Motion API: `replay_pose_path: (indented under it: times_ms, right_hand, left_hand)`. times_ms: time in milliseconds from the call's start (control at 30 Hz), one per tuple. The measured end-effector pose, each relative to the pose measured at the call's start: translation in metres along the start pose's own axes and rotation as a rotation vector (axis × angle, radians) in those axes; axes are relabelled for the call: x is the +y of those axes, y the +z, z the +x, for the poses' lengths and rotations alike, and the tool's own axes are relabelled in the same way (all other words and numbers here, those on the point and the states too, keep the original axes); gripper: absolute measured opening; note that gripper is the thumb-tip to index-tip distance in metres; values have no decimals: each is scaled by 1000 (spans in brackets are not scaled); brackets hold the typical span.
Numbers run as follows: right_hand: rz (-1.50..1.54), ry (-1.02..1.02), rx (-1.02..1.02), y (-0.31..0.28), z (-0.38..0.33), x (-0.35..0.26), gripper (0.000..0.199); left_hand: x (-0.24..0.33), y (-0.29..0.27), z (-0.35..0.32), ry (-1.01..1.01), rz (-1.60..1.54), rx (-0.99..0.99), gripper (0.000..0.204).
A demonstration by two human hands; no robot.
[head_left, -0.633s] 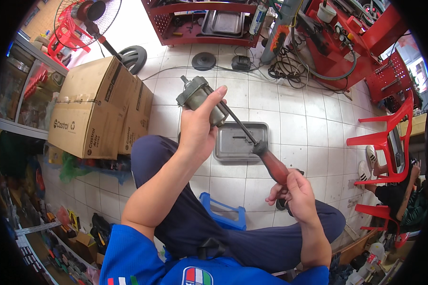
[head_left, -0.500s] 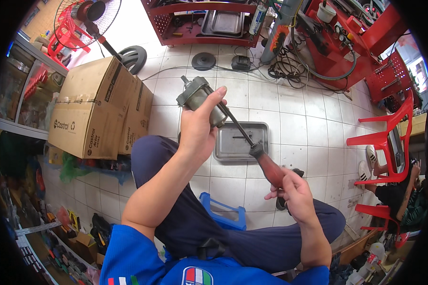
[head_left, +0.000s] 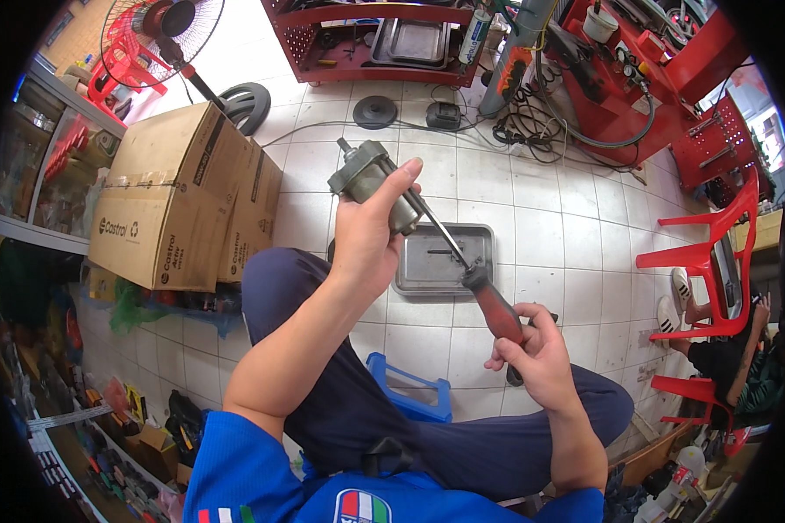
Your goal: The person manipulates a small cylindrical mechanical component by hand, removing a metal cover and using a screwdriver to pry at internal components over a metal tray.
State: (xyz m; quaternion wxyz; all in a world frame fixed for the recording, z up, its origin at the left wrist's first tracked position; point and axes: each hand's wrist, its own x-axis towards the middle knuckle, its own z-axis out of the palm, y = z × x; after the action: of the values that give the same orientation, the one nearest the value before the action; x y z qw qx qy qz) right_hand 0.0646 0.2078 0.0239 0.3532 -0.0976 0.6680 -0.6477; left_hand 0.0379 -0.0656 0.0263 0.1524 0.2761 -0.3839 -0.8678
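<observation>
A grey metal cylindrical motor (head_left: 363,178), which looks like a small starter motor, is wrapped in the fingers of my left hand (head_left: 368,234). It tilts, with its thin shaft end toward the upper left. From the right, a screwdriver (head_left: 497,309) with a red and black handle points at the motor. Its metal shank runs along the motor's lower right end; the tip is hidden near my left thumb. My right hand (head_left: 536,357) grips the rear of the handle with thumb and fingers. Below the motor, a grey metal tray (head_left: 445,286) sits on the floor with small dark parts inside.
Cardboard boxes (head_left: 161,205) stand at the left near a fan (head_left: 161,35). A blue stool (head_left: 410,401) is between my legs. A red tool cart (head_left: 371,74) is at the far side, with cables (head_left: 532,126) on the tiles. Red chairs (head_left: 706,261) and a seated person are at right.
My right hand's fingers have shifted and opened somewhat around the handle, and the screwdriver has turned. The motor has moved very slightly right in my left hand.
</observation>
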Motion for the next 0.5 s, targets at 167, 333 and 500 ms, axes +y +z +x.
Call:
replay_pose_path:
  times_ms: [167,333,500]
  right_hand:
    - [306,203,-132,-16,4,9,47]
    - [35,0,5,6,2,-3,38]
    - [164,126,-102,-4,2,-6,33]
  left_hand:
    - [1,1,0,0,6,-8,44]
    - [0,0,-2,-1,23,-28,43]
    - [1,1,-2,13,16,-2,44]
